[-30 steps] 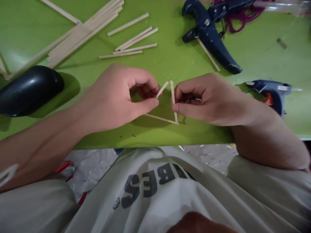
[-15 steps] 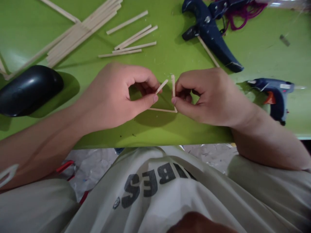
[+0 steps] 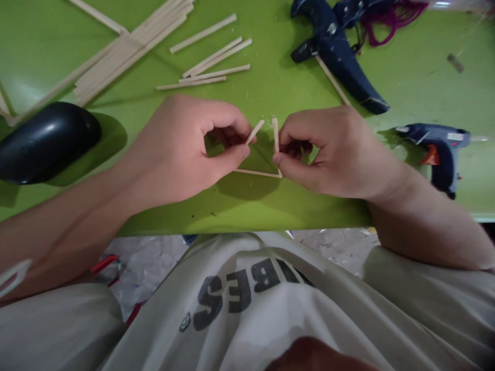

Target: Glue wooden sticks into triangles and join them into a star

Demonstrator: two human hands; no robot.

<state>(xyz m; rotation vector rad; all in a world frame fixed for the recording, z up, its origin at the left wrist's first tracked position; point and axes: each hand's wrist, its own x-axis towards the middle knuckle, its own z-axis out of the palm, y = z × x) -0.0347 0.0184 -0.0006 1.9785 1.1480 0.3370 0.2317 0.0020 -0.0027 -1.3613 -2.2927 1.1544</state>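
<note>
— Left hand [image 3: 185,149]?
— Pinches one slim pale wooden stick [image 3: 255,132].
— Right hand [image 3: 328,152]?
— Pinches one narrow pale wooden strip [image 3: 276,135], meeting a thin pale wooden crosspiece [image 3: 258,173] between both hands.
— Handling?
— Probably light, stiff, snappable; best gripped mid-length.

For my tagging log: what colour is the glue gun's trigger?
The trigger is orange; it shows in the head view.

Glossy green tabletop [image 3: 174,219], pale light reflection [image 3: 33,88] at left, greyish, littered floor [image 3: 149,263] below
</note>
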